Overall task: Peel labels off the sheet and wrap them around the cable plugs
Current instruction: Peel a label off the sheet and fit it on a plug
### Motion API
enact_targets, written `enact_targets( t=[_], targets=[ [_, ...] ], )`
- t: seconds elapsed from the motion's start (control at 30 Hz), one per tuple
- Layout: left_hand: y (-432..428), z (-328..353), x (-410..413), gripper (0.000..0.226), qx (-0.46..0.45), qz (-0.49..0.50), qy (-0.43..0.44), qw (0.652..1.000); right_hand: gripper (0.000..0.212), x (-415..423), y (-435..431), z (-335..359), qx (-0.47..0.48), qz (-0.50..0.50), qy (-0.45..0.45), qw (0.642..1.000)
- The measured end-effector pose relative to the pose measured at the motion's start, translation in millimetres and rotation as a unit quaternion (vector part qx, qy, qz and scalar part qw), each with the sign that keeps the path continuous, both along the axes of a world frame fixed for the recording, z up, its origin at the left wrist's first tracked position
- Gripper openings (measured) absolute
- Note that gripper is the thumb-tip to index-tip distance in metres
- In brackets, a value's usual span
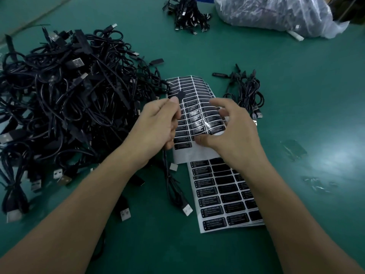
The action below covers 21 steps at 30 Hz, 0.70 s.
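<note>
My left hand (158,125) grips a black cable plug (180,95) whose tip sticks up above the thumb; its cable (173,186) hangs down to a USB end on the table. My right hand (231,131) hovers with spread, bent fingers over a label sheet (197,115) of black "LED CONTROLLER" stickers, the thumb touching the sheet's lower rows. I cannot tell whether a label is pinched. A second label sheet (223,194) lies nearer to me, partly under my right wrist.
A big heap of black cables (65,91) fills the left of the green table (296,86). A small bundle of cables (248,93) lies right of the sheets. Another bundle (187,14) and a plastic bag (276,14) sit at the back. Small scraps (294,149) lie at right.
</note>
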<state>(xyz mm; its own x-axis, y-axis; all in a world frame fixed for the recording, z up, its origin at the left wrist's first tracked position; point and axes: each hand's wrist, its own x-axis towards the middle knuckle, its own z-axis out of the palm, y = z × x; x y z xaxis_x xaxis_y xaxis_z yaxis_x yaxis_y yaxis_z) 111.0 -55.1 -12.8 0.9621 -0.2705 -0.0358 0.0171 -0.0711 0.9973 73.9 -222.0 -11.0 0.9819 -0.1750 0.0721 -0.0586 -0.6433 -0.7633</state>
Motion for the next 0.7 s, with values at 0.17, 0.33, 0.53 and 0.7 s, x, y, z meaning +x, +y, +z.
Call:
enact_targets(
  t=[0.17, 0.33, 0.53, 0.7],
  targets=[
    [0.6, -3.6, 0.3, 0.037, 0.001, 0.0, -0.029, 1.0, 0.08, 2.4, -7.6, 1.8, 0.153, -0.019, 0.0, 0.988],
    [1.8, -7.5, 1.9, 0.03, 0.036, -0.025, -0.057, 0.997, 0.067, 6.6, -15.8, 1.2, 0.261, -0.062, 0.01, 0.963],
    [2.8, -2.9, -3.5, 0.045, 0.115, -0.06, -0.084, 0.988, 0.059, 6.0, -11.2, 1.0, 0.258, -0.06, -0.028, 0.964],
    [3.9, -3.2, -5.0, 0.05, 0.132, -0.064, -0.095, 0.985, 0.075, 1.3, -9.8, 1.8, 0.217, 0.011, -0.003, 0.976]
  ],
)
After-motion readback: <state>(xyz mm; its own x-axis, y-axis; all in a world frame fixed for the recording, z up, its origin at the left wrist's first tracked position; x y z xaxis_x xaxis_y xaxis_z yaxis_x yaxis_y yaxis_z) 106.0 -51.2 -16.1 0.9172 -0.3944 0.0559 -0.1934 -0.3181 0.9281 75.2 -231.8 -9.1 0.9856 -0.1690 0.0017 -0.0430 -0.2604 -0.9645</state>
